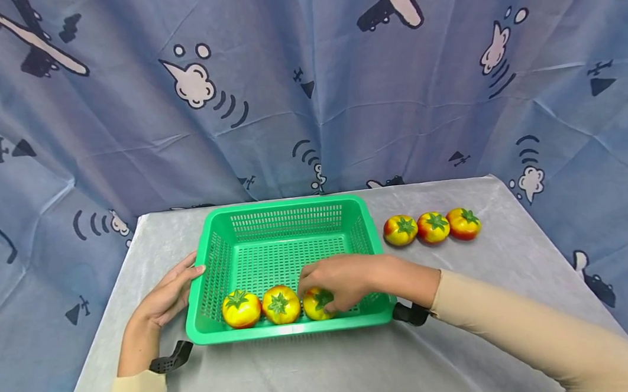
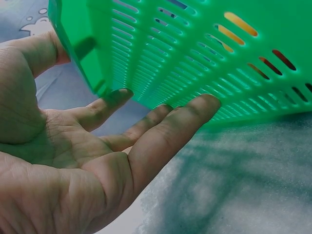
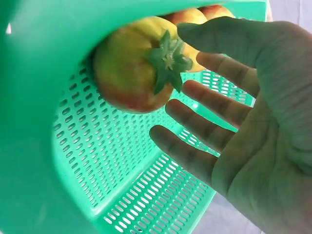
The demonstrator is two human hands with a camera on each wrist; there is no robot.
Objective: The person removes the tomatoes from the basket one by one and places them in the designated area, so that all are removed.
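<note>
A green plastic basket (image 1: 294, 332) with perforated walls lies on the table. My left hand (image 1: 172, 292) holds its left side, thumb at the rim and fingers (image 2: 168, 136) against the outer wall. Inside, along the near wall, three yellow-red tomatoes with green star-shaped leaves sit in a row: a left tomato (image 1: 241, 310), a middle tomato (image 1: 281, 305) and a right tomato (image 1: 315, 304). My right hand (image 1: 342, 277) reaches into the basket over the right tomato. In the right wrist view its fingers (image 3: 209, 102) are spread loosely beside that tomato (image 3: 126, 73), thumb close to the leaves.
Right of the basket, three more tomatoes stand in a row on the grey cloth-covered table (image 1: 446, 284): a near-basket one (image 1: 400, 230), a central one (image 1: 433, 227) and an outer one (image 1: 463, 223). A blue airplane-print curtain (image 1: 342, 129) hangs behind.
</note>
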